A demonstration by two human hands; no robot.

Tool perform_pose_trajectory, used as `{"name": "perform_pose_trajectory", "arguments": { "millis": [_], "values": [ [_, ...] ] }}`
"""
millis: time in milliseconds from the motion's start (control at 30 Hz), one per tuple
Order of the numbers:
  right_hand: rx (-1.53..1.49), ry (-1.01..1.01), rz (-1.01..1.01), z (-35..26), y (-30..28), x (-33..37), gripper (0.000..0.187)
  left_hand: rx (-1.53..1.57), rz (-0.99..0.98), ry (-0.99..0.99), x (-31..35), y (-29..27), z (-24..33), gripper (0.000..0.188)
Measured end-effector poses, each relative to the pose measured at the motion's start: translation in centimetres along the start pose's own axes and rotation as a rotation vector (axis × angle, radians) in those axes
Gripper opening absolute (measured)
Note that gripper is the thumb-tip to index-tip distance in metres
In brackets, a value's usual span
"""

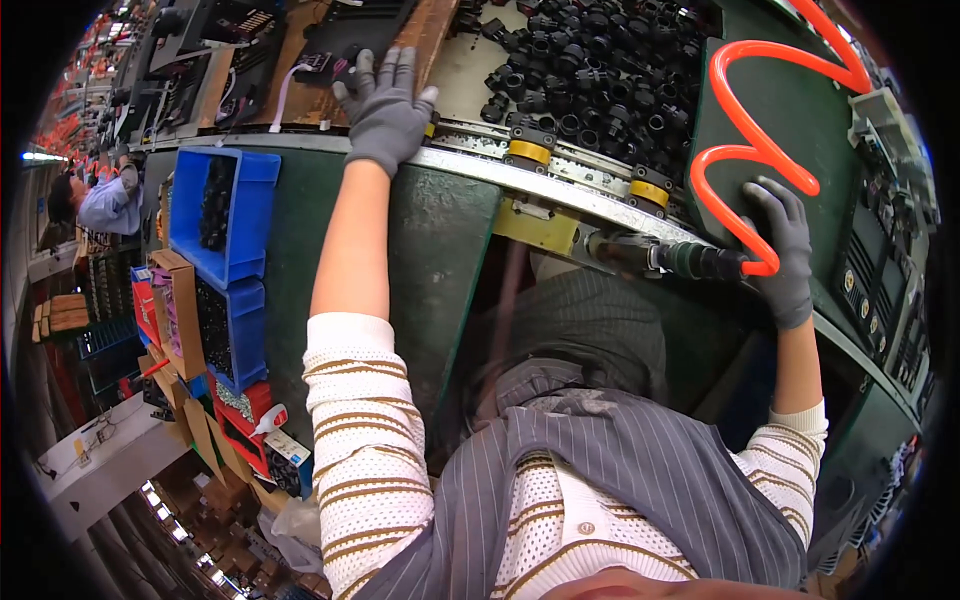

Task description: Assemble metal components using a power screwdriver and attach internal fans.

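My left hand [385,115], in a grey glove, lies with its fingers spread on the edge of a wooden board [432,45] carrying a flat black panel [350,28]. A small part with a pale cable [285,95] is beside its fingertips. My right hand [785,245], also gloved in grey, rests on the green work surface [748,110] at the right, fingers extended and holding nothing visible. Close to its wrist side, an orange coiled air hose [712,190] joins a dark air-driven tool [690,260], which hangs along the bench's front edge.
Many small black plastic parts [600,80] are piled beyond the metal conveyor rail with yellow rollers [528,152]. Blue bins [250,215] stand at the left, cardboard boxes [178,310] beside them. Black panels [868,270] lie at far right. Another person [108,205] is at far left.
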State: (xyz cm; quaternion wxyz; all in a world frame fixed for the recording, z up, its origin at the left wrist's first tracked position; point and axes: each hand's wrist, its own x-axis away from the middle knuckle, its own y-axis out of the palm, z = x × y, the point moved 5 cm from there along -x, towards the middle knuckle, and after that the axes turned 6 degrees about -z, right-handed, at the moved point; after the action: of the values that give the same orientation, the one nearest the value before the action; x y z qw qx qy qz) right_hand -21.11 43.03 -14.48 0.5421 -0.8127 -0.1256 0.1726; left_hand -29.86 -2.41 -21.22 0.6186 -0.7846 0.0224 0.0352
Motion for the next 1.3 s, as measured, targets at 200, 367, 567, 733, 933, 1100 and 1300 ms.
{"name": "perform_pose_trajectory", "arguments": {
  "millis": [200, 367, 567, 733, 933, 1100, 1300],
  "values": [
    [0.134, 0.212, 0.132, 4.9, -2.0, 4.3, 0.034, -0.029, 0.038, -0.232, -0.5, 0.6, -5.0, 0.064],
    [0.246, 0.224, 0.107, 6.3, -2.3, 5.1, 0.037, 0.404, 0.287, -0.327, -0.9, -2.0, -3.7, 0.062],
    [0.304, 0.168, -0.029, 6.3, -2.5, 4.5, 0.041, 0.467, -0.228, 0.137, -2.3, -3.3, 7.1, 0.073],
    [0.335, 0.111, -0.093, 5.2, -2.4, 4.0, 0.045, 0.389, -0.542, 0.091, -3.4, -1.5, 9.5, 0.061],
    [0.387, 0.027, -0.103, 3.5, -1.4, 3.0, 0.046, 0.525, -0.358, -0.04, -3.1, -1.3, 8.7, 0.044],
    [0.359, -0.058, -0.15, 1.0, -0.8, 0.9, 0.044, 0.799, -0.019, -0.043, 0.1, -5.6, 5.3, 0.04],
    [0.338, -0.123, -0.181, -2.4, -0.2, -1.8, 0.04, 0.677, 0.174, 0.089, 8.4, -8.8, 2.3, 0.035]
  ]
}}
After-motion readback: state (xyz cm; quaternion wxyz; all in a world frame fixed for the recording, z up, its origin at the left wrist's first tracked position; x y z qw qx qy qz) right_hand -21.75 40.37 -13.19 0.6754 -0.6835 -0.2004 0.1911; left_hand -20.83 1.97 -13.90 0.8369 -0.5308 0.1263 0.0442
